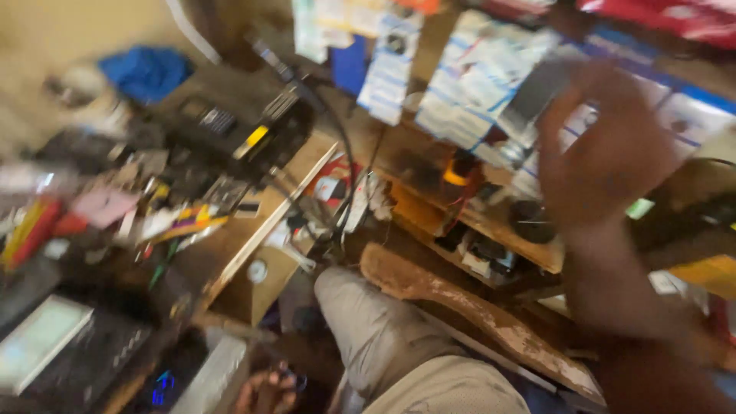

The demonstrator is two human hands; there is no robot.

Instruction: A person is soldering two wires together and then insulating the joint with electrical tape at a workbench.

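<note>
My right hand (606, 146) is raised in front of a wooden shelf (491, 226), blurred by motion, with its back toward me. Its fingers reach up near white and blue boxes (475, 77) and a dark flat object (537, 88); whether it holds anything is unclear. At the bottom edge, fingertips that may be my left hand (264, 391) show beside a dark device with a blue light (161, 387). The blur hides their grip. My knee in grey trousers (376, 330) sits between them.
A cluttered workbench (230, 245) on the left carries a black electronic unit (238, 123), tools, papers and cables. A worn wooden plank (475, 314) runs diagonally past my knee. A blue cloth (146, 73) lies at the back left. Red boxes (675, 19) top the shelf.
</note>
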